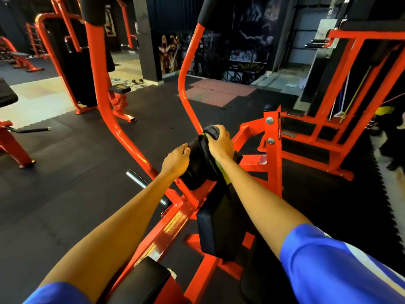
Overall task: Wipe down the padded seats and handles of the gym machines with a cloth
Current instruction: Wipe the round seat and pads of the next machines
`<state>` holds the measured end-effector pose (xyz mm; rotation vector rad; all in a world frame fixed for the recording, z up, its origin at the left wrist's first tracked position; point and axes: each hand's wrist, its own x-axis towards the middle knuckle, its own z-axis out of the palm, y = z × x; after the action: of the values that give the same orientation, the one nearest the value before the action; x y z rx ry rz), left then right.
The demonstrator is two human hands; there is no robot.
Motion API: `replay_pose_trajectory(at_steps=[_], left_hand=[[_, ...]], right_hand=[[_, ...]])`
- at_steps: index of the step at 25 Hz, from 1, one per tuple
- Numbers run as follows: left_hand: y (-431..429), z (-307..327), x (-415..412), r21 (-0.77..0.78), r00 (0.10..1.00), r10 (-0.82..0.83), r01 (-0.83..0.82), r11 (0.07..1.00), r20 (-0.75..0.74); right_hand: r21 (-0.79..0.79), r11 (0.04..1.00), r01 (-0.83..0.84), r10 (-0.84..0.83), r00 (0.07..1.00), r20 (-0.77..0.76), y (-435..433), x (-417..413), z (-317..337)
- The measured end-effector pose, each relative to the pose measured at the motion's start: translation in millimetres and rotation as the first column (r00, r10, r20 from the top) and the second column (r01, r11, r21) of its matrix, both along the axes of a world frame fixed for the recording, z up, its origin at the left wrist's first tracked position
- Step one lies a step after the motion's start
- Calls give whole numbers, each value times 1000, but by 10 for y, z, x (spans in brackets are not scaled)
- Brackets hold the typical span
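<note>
A black padded roller (198, 170) sits on the red machine frame (171, 227) at the centre of the view. My right hand (219, 142) grips a dark cloth with a yellow-green edge (211, 132) on top of the roller. My left hand (176, 160) holds the roller's left end, fingers curled over it. Below the roller stands a black upright pad (215, 229). A black padded seat (146, 281) lies at the bottom. Two red curved arms rise from the frame, the right one ending in a black foam handle (207, 9).
More red machines stand at the left (92, 62) and right (328, 119). A chrome peg (140, 181) sticks out left of the frame. Black rubber flooring (72, 172) surrounds the machine. A black bench pad (6, 93) is at the far left.
</note>
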<state>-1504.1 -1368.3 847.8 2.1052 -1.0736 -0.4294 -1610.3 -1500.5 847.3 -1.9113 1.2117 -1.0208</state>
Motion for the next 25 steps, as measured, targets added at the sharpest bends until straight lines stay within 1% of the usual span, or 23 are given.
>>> replay_pose_trajectory(at_steps=[2, 4, 6, 7, 8, 9, 10, 12, 13, 14, 15, 16, 18, 20, 21, 22, 23, 25], left_hand=[[9, -34, 129, -74, 996, -31, 25, 997, -80], [-15, -109, 288, -118, 986, -42, 23, 993, -161], [-30, -110, 317, -70, 978, -31, 16, 997, -206], [-29, -79, 277, -42, 977, -11, 2, 999, -214], [-24, -35, 211, -22, 981, 5, -9, 1000, -194], [-17, 5, 134, 3, 989, 12, -12, 1000, -144], [-13, 35, 57, 21, 997, 5, -4, 1000, -74], [8, 70, -81, 16, 997, -44, 43, 999, 63], [18, 68, -119, -2, 992, -72, 73, 997, 106], [20, 66, -117, -19, 991, -85, 88, 996, 100], [12, 73, -79, -33, 995, -79, 81, 996, 59], [-4, 70, -21, -43, 998, -56, 56, 998, 6], [-39, 69, 102, -28, 998, -13, 12, 1000, -61], [-46, 56, 142, 11, 997, 23, -22, 1000, -75], [-40, 59, 112, 27, 997, 31, -29, 999, -69], [-32, 63, 62, 43, 998, 32, -30, 999, -49], [-22, 77, 11, 58, 1000, 28, -27, 998, -13], [-7, 110, -84, 71, 996, 8, -15, 997, 92]], right_hand=[[-160, 986, -40, 34, 999, -39, 248, 35, -3], [-316, 941, -124, 116, 992, -42, 652, -54, -165], [-368, 903, -221, 223, 974, -37, 900, -257, -378], [-382, 887, -258, 269, 963, -26, 891, -346, -445], [-388, 882, -269, 287, 958, -13, 809, -383, -480], [-374, 894, -245, 266, 964, 5, 682, -375, -474], [-328, 924, -199, 224, 974, 42, 517, -327, -430], [-150, 986, -75, 94, 988, 120, 200, -174, -244], [-61, 998, -26, 33, 992, 126, 102, -103, -149], [-11, 1000, 18, -16, 994, 108, 79, -44, -83], [-17, 999, 35, -33, 995, 93, 134, -14, -53], [-63, 998, 29, -24, 996, 83, 262, -10, -56], [-200, 979, -22, 37, 997, 71, 665, -78, -186], [-286, 946, -151, 181, 980, 83, 1020, -253, -427], [-315, 925, -212, 254, 962, 97, 1062, -354, -542], [-327, 910, -254, 305, 945, 117, 1013, -433, -625], [-307, 917, -254, 306, 943, 135, 875, -466, -649], [-200, 967, -160, 201, 959, 202, 490, -392, -556]])
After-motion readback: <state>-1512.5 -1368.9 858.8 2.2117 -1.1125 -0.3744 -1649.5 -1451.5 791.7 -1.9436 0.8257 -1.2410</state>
